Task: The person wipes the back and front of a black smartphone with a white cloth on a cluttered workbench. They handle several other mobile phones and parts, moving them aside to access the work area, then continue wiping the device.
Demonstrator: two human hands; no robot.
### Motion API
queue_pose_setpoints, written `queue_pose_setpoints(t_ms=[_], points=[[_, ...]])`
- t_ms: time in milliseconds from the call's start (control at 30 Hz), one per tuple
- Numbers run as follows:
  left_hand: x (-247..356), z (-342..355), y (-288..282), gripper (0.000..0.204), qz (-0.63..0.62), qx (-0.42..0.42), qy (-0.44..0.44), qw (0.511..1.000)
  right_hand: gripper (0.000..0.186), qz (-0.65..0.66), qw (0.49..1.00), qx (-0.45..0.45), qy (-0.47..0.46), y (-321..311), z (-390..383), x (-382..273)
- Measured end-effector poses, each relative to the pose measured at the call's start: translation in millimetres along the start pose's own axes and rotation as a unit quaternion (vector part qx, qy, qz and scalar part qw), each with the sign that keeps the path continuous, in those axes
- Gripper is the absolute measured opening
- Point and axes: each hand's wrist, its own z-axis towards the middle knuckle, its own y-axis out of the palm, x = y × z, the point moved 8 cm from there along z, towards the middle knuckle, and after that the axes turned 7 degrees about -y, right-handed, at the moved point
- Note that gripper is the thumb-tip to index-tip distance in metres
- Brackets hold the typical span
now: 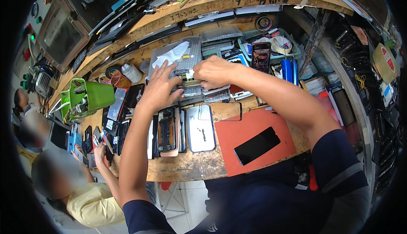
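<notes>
Over the stack of bubble-wrapped packs at the back of the bench, both my arms reach forward. My left hand rests at the near left of the stack, its fingers spread, beside a crumpled white tissue. Close by on the right, my right hand is closed in a pinch; a small whitish piece shows at its fingertips, too hidden to name. A black phone lies slantwise on an orange mat nearer me. Left of the mat lie a white phone-shaped panel and an opened phone.
A phone with a lit screen stands upright at the back right, beside blue cylinders and a teal basket. A green bin stands at left. A wooden shelf crosses behind. At lower left sits a co-worker in yellow.
</notes>
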Motion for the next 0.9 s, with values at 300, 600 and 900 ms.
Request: queue_pose_setpoints(t_ms=[300,600,900], points=[[-10,-22,13,0.012,-0.036,0.177,-0.054,0.982,0.015,-0.025,0.997,0.062,-0.028,-25,5,7],[-12,-40,34,0.017,-0.046,0.287,-0.156,0.944,0.019,0.055,0.997,0.028,-0.038,-52,32,47],[-5,-50,35,0.013,-0.054,0.370,-0.168,0.912,0.022,0.110,0.990,-0.021,0.083,-59,24,64]])
